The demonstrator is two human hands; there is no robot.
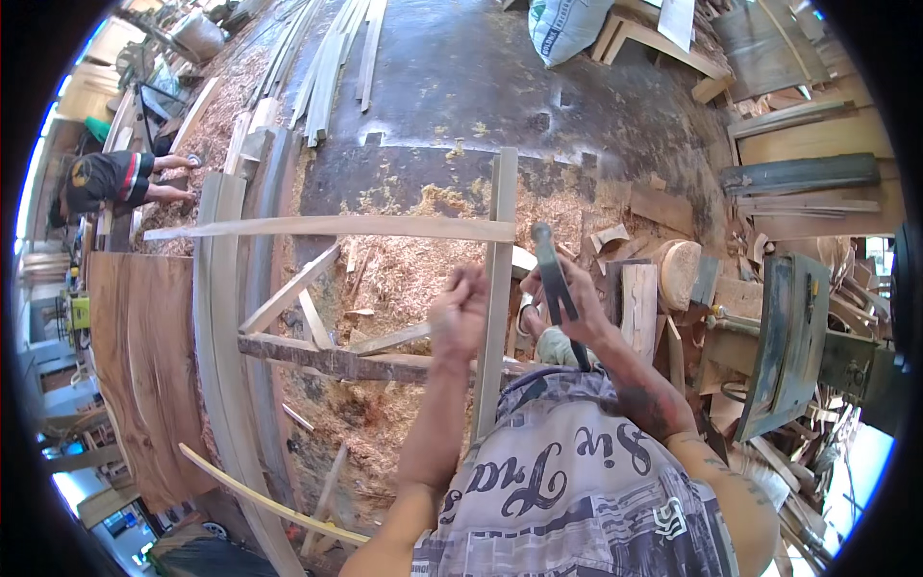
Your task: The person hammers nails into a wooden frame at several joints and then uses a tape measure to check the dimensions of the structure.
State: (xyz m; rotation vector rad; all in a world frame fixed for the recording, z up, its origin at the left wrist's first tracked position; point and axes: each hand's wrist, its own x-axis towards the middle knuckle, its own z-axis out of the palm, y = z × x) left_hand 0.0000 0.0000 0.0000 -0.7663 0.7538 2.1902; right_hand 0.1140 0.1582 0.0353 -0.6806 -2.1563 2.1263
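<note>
My right hand [584,306] grips a claw hammer [549,264], its metal head raised in front of me and the claw toward my body. My left hand [456,313] is closed, fingers curled together and slightly blurred, just left of a narrow wooden board [500,207]. Whatever it may hold is too small to make out. A thin wooden strip [336,227] crosses from that board to the thick beams [221,298] on the left, its right end resting on the narrow board near its far end.
A dark crossbar [308,353] with angled braces spans below the strip. Wood shavings [404,269] cover the floor. A wide brown slab [144,365] lies left, near a crouching person [101,185]. Offcuts and a round log piece [680,269] lie right; a sack [567,29] sits at the back.
</note>
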